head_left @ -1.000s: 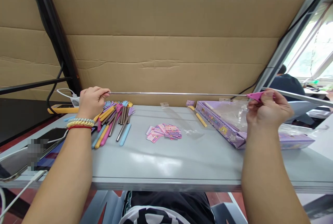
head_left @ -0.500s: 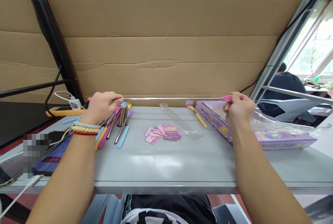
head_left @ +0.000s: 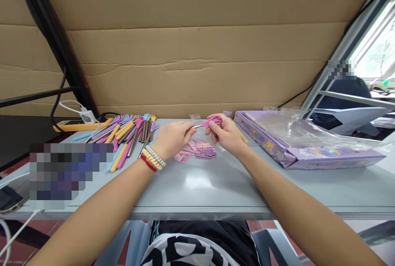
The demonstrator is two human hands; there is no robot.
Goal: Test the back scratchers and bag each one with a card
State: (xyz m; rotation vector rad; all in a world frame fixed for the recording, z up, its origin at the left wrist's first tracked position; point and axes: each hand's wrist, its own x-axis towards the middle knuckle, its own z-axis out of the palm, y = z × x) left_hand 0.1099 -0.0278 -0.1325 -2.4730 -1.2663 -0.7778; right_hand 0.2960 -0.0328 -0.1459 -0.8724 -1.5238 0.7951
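Observation:
Between my two hands is a pink telescopic back scratcher with a claw-shaped head and a short bit of metal rod showing. My left hand is closed around its rod and handle side, most of which is hidden. The fingers of my right hand pinch the pink claw head. Below them on the table lies a spread of small pink printed cards. Left of my left hand is a heap of back scratchers with pink, yellow, blue and purple handles.
A purple printed box with clear plastic film over it lies at the right. A yellow-handled back scratcher is partly behind my right hand. Cardboard stands along the back. A white charger and cables are at left. A person sits beyond the frame at right.
My hands have come together from far apart. The back scratcher's long metal rod, stretched out before, is now slid in to a short length. The view has tilted down slightly.

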